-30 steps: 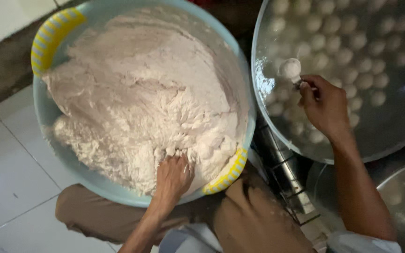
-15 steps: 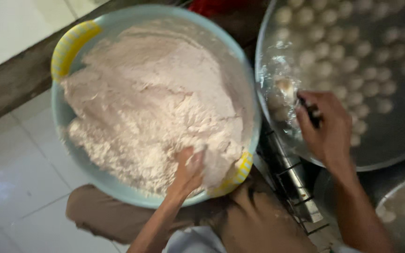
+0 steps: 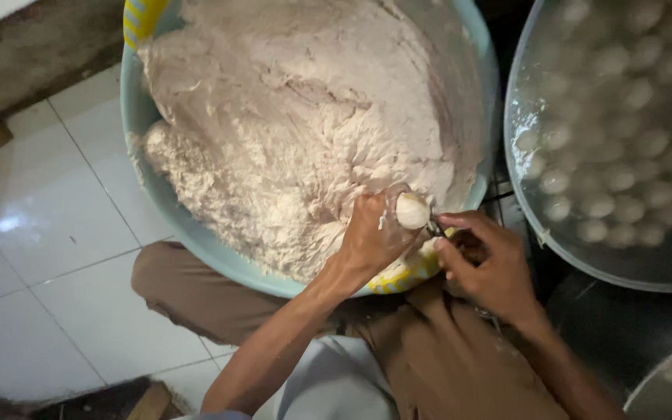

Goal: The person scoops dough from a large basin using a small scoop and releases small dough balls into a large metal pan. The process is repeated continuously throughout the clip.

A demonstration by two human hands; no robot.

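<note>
Dough (image 3: 289, 132), a large pale mass, is heaped in the light blue basin (image 3: 138, 117), which is set on the white tiled floor (image 3: 48, 257) and fitted with yellow handles at 11 and 5 o'clock. Most of the mass is judged to remain unportioned. At the 5 o'clock edge of the basin, the left hand (image 3: 371, 237) is closed around a squeezed portion, and a smooth dough ball (image 3: 412, 210) is pushed out above the curled fingers. Just beside it, at 3 o'clock, the right hand (image 3: 491, 268) is pinched on a small dark tool, seemingly a spoon (image 3: 434, 228), with its tip touching the ball. Further right, a wide metal pan (image 3: 530, 233) is seen holding liquid and many formed white balls (image 3: 624, 155), filling much of its visible surface.
</note>
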